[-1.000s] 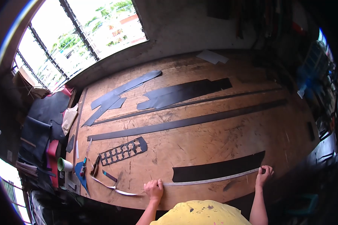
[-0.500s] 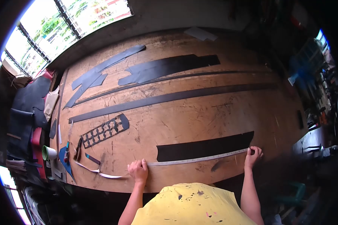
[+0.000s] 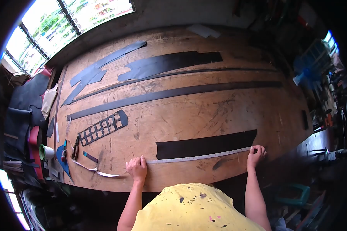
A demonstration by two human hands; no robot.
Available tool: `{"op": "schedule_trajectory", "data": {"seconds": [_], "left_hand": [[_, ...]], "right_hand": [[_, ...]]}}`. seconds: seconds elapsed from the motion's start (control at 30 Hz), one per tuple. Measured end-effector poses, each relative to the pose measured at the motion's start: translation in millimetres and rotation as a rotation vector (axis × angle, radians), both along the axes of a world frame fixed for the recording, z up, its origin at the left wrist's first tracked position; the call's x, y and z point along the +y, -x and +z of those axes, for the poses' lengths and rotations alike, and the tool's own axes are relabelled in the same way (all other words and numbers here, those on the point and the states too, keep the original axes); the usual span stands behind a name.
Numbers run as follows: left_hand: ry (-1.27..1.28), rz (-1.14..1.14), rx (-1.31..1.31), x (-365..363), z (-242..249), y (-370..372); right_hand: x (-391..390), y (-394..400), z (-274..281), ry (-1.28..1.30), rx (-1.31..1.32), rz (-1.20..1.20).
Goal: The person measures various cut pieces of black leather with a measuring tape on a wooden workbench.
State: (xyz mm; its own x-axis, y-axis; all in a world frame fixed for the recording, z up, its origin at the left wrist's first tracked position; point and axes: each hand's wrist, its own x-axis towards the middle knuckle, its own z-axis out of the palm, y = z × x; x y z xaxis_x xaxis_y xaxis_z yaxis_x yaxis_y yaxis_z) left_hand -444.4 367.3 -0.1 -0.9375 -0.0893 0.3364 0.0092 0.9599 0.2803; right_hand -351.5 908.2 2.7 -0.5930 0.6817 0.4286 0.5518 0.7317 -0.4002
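Note:
A white tape measure (image 3: 198,157) is stretched along the near edge of a black leather strip (image 3: 206,144) lying flat on the wooden table. My left hand (image 3: 137,168) is closed on the tape just past the strip's left end, and the tape's loose part trails off to the left. At the strip's right end, my right hand (image 3: 257,154) pinches the other end of the tape. Both hands rest at the table's near side.
A long dark strip (image 3: 173,97) crosses the wooden table (image 3: 173,123). Cut leather pieces (image 3: 173,65) lie farther back. On the left are a punched-out leather piece (image 3: 104,128), cutting tools (image 3: 75,148) and a green-white cup (image 3: 46,151).
The view has shifted slightly, so everything appears a little higher and further left. Both hands keep the tape stretched along the strip.

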Motion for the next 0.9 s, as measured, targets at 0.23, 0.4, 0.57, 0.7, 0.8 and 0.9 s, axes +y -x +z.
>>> {"op": "schedule_trajectory", "data": {"seconds": [0.23, 0.4, 0.57, 0.7, 0.8, 0.9], "left_hand": [[-0.064, 0.005, -0.049, -3, 0, 1], [-0.192, -0.066, -0.083, -25, -9, 6], [-0.291, -0.073, -0.11, -20, -7, 13], [-0.2, -0.087, -0.039, -18, 2, 11], [-0.209, -0.085, -0.052, -19, 3, 10], [-0.221, -0.084, -0.064, -19, 3, 12]], "right_hand": [[-2, 4, -3, -0.07, -0.038, 0.004], [10, 9, -30, -0.143, 0.07, -0.025], [-4, 17, -7, -0.095, 0.006, -0.095], [-7, 21, 1, -0.001, -0.058, -0.109], [-8, 21, 1, 0.011, -0.057, -0.096], [-7, 20, -1, 0.007, 0.003, -0.066]]}}
